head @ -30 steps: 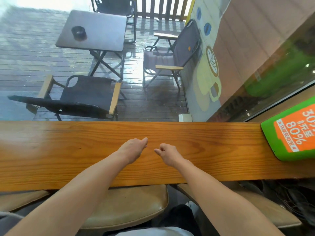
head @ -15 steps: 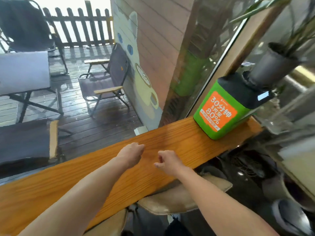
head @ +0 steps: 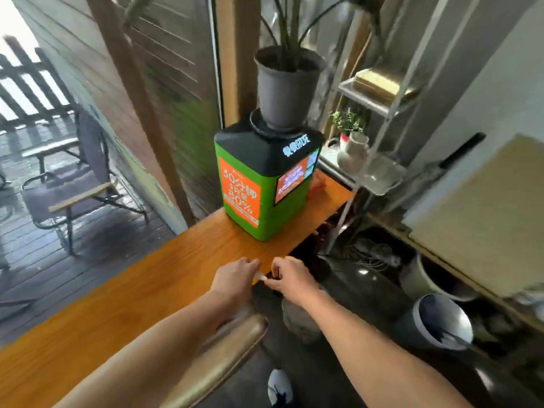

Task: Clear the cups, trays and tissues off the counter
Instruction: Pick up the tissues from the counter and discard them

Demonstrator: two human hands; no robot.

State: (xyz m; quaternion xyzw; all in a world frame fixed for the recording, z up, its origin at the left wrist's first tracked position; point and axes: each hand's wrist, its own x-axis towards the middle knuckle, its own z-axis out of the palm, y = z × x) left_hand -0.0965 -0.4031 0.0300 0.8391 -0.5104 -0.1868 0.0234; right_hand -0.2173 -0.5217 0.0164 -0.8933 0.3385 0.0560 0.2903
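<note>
Two hands (head: 234,279) (head: 290,279) now nearer one kiosk (head: 265,184)

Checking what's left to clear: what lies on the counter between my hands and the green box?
Bare counter, head view: nothing between the left hand, right hand and green box.

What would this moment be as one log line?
hands: left hand, right hand close together at counter edge | held: unclear | on counter: green box, plant pot atop

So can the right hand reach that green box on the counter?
Probably yes. The right hand is at the counter edge, and nothing stands between it and the green box.
</note>
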